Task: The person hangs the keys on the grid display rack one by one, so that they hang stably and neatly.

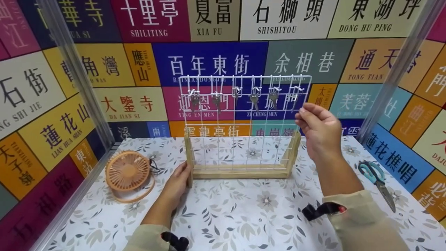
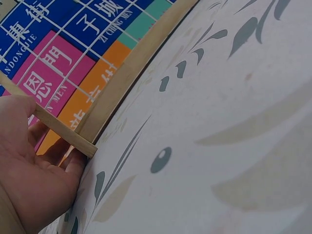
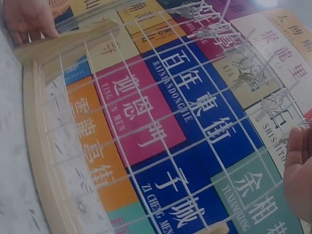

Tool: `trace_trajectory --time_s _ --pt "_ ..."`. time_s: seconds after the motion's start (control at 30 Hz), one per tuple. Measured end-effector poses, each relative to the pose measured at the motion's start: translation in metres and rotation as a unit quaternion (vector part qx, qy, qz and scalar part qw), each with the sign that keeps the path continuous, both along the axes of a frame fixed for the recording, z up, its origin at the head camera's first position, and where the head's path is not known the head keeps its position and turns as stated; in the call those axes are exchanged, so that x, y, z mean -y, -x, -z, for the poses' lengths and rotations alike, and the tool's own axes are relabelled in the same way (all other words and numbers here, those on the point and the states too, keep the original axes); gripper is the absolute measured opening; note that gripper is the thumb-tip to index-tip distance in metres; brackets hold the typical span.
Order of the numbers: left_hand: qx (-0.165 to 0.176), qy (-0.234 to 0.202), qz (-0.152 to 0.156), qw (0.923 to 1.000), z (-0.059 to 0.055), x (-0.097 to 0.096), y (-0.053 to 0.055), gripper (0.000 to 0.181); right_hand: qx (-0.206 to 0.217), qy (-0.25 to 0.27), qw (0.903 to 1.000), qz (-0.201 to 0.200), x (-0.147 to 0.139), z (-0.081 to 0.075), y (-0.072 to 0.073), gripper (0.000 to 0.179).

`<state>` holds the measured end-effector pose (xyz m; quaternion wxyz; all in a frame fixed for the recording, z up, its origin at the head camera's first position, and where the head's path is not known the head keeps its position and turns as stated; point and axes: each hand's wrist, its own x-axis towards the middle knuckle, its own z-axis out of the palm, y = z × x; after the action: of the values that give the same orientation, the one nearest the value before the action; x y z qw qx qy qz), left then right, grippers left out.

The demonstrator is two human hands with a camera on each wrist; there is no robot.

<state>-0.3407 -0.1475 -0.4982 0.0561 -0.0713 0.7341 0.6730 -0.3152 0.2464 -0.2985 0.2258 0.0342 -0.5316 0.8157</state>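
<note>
A white wire grid rack (image 1: pixel 243 124) stands upright in a wooden base (image 1: pixel 240 173), and several metal keys (image 1: pixel 255 99) hang on hooks along its upper part. My left hand (image 1: pixel 178 181) holds the left wooden post, thumb and fingers on either side of it, as the left wrist view also shows. At the grid's right edge, just below the rightmost key (image 1: pixel 295 94), my right hand (image 1: pixel 320 130) pinches the edge wire between thumb and forefinger. The right wrist view catches only part of this hand (image 3: pixel 300 170) at its border, beside the grid.
An orange handheld fan (image 1: pixel 128 170) with a strap lies on the left of the flowered tabletop (image 1: pixel 240 216). Scissors (image 1: pixel 378 181) with blue-green handles lie on the right. Colourful panels with Chinese characters (image 1: pixel 209 64) and metal corner poles surround the table.
</note>
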Motion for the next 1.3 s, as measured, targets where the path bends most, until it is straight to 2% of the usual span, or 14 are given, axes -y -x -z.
trace_trajectory --time_s 0.13,0.33,0.47,0.63,0.8,1.07,1.3 --pt "-0.003 0.000 -0.001 1.0000 0.000 0.001 0.000 0.070 -0.014 0.012 0.9998 -0.012 0.007 0.014 -0.007 0.018" --pt "-0.003 -0.003 0.001 1.0000 0.000 0.002 0.000 0.069 -0.029 -0.009 0.9994 -0.017 0.013 0.033 -0.018 0.013" --pt "-0.008 -0.007 0.003 0.9999 0.001 0.002 0.000 0.069 -0.024 -0.025 0.9991 -0.022 0.010 0.044 -0.022 0.017" --pt "-0.014 -0.023 0.009 0.9996 0.000 0.001 -0.001 0.071 -0.001 -0.040 0.9988 -0.027 -0.002 0.056 -0.022 0.030" --pt "-0.011 -0.020 0.009 0.9997 0.002 0.002 0.000 0.071 0.020 -0.052 0.9983 -0.017 -0.015 0.069 -0.019 0.039" --pt "0.002 -0.016 0.010 0.9998 0.004 0.003 -0.001 0.073 0.075 -0.111 0.9910 -0.005 -0.033 0.090 -0.012 0.047" --pt "0.003 -0.006 0.011 0.9999 -0.001 0.006 0.001 0.072 0.094 -0.112 0.9888 0.026 -0.046 0.106 0.004 0.036"
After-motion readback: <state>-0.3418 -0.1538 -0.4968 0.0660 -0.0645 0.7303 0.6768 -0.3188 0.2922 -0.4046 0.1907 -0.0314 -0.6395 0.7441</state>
